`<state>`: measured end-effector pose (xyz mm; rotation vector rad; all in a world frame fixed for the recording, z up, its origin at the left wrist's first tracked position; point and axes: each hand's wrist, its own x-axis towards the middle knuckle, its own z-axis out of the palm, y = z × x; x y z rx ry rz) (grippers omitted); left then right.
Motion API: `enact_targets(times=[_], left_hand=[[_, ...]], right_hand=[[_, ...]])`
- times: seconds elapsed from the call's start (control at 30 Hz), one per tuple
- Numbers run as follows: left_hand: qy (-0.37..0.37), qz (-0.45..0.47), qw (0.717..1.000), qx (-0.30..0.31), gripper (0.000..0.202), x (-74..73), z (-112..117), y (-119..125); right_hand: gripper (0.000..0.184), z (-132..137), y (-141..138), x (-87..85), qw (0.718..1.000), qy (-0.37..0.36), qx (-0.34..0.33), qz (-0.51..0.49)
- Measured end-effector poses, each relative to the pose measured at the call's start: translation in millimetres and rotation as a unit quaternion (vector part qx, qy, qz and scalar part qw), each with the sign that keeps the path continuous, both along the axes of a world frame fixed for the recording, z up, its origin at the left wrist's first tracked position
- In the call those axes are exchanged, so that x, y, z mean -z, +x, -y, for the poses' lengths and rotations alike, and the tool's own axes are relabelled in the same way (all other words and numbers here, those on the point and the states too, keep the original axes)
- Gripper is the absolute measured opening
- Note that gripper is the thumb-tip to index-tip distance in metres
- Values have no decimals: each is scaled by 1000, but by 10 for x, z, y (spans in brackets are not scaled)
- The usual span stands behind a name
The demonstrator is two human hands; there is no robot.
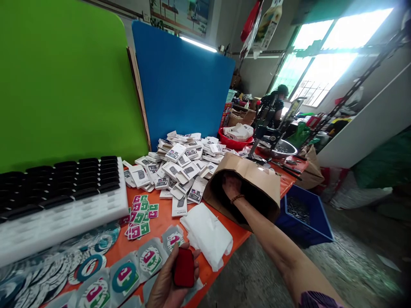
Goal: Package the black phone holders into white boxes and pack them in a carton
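A small dark red rounded block (184, 268) lies in my left hand (170, 273), fingers closed around its sides, low over the near edge of the orange table. Inside the open cardboard box (253, 171), which rests on its side, is my right hand (231, 186); its fingers are lost in the dark, so what they touch is hidden. Just beyond my left hand lies a crumpled white sheet (208, 235). To its left are grey pouches (150, 256) holding round pieces with pink and green printing. Small pink and green cards (141, 216) are piled farther back.
Small white printed boxes (184, 164) form a heap against the blue panel (186, 85). A white foam tray (109, 203) holds black pieces at left, near teal-and-white rings (90, 267). A hand press (265, 128) and blue bin (305, 216) stand right. Another person (272, 102) sits behind.
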<state>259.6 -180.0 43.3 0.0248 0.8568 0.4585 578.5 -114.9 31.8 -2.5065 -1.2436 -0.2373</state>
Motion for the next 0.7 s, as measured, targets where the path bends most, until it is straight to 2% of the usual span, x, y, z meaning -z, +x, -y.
enact_targets(times=[0.1, 0.23, 0.37, 0.47, 0.6, 0.7], left_hand=[[2, -10, 1000, -1, 19, 28, -19, 8], [3, -17, 1000, -3, 19, 60, -43, 43], [7, -8, 1000, 3, 22, 90, -32, 62], [18, -7, 1000, 9, 27, 114, -11, 56], [8, -4, 1000, 6, 29, 113, 8, 29], [3, -8, 1000, -2, 29, 91, 2, 5]], right_hand=[[30, 56, 27, -30, 999, 19, 41, -5], [33, 120, 143, -103, 998, 36, 45, -25], [30, 109, 225, -152, 997, 45, 31, -52], [22, 72, 147, -123, 996, 65, 2, -63], [20, 76, 14, -59, 989, 117, -27, -80], [21, 133, 47, -95, 978, 171, -28, -114]])
